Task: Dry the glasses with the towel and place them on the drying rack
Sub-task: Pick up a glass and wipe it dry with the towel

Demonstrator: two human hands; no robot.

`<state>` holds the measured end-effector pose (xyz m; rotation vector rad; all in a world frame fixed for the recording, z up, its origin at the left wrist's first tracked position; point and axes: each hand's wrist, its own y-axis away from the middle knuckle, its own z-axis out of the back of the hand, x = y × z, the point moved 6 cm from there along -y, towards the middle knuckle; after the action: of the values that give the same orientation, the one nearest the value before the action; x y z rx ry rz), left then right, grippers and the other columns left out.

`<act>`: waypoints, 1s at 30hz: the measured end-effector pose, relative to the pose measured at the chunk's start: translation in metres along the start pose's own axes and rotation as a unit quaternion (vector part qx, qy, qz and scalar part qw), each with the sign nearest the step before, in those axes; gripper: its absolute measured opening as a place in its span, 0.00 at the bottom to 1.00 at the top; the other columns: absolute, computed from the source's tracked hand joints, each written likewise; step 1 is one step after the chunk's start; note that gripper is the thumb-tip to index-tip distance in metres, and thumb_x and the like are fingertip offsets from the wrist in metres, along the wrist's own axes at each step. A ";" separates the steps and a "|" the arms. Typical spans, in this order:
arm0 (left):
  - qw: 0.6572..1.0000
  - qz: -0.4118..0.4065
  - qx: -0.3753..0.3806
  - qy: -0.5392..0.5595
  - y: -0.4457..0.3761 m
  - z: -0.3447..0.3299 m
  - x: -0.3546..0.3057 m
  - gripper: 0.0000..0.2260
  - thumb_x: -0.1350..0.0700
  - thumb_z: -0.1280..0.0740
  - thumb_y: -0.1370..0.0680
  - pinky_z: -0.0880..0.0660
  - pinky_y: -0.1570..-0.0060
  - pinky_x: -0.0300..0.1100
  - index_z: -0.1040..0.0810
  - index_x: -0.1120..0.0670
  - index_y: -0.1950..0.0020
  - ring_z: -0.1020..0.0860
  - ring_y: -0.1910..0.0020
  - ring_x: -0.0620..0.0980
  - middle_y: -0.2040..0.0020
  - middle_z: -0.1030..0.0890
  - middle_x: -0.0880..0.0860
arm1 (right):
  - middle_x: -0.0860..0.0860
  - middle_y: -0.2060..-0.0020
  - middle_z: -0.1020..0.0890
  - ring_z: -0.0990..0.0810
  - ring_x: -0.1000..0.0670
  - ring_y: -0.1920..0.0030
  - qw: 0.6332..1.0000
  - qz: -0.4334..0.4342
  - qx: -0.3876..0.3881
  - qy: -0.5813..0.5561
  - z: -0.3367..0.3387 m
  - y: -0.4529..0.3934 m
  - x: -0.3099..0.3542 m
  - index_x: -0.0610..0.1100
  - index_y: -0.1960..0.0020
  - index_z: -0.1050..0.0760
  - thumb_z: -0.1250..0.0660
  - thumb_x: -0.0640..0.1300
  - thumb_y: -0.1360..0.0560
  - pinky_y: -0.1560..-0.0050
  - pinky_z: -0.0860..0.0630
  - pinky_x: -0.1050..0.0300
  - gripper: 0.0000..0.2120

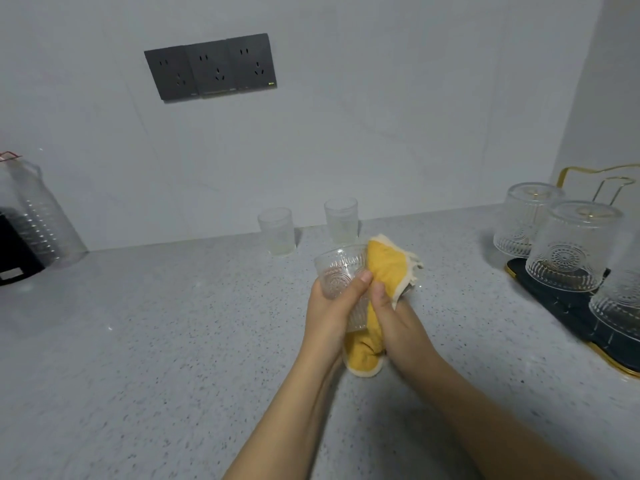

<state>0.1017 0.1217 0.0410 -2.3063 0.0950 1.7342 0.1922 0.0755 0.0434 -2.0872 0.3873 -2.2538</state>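
My left hand grips a clear patterned glass over the middle of the counter, thumb across its side. My right hand holds a yellow towel pressed against the right side of that glass; the towel's lower end hangs below both hands. At the right stands a dark drying rack with gold rim and gold wire posts. Three patterned glasses sit upside down on it: one at the back, one in the middle, one partly cut off at the right edge.
Two plain clear tumblers stand upright by the wall behind my hands. A large clear plastic jug and a black object sit at the far left. A grey speckled counter runs below a dark socket panel.
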 end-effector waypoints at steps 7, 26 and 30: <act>0.999 0.030 0.027 0.005 0.000 -0.004 0.007 0.19 0.48 0.29 0.28 0.20 0.50 0.45 0.22 0.52 0.39 0.17 0.46 0.52 0.45 0.16 0.55 | 0.51 0.52 0.18 0.19 0.49 0.50 0.978 -0.168 -0.036 -0.114 0.013 -0.006 -0.011 0.52 0.47 0.24 0.49 0.62 0.23 0.44 0.23 0.50 0.21; 0.992 -0.029 -0.023 -0.117 -0.003 -0.001 0.008 0.31 0.33 0.27 0.34 0.22 0.42 0.44 0.26 0.46 0.36 0.21 0.40 0.48 0.37 0.22 0.53 | 0.52 0.47 0.18 0.20 0.48 0.44 0.980 -0.122 -0.069 -0.138 0.013 -0.006 -0.020 0.55 0.42 0.25 0.44 0.74 0.38 0.38 0.27 0.45 0.34; 0.996 -0.021 -0.044 -0.076 -0.004 0.003 0.009 0.32 0.43 0.24 0.33 0.20 0.48 0.40 0.29 0.55 0.34 0.18 0.46 0.47 0.43 0.18 0.52 | 0.66 0.51 0.24 0.24 0.64 0.47 0.998 -0.041 -0.020 -0.046 -0.002 0.002 -0.007 0.63 0.47 0.32 0.49 0.65 0.30 0.46 0.30 0.67 0.16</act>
<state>0.1022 0.1268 0.0325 -2.2090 -0.0591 1.9196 0.1906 0.0757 0.0359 -2.2565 0.3490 -2.2011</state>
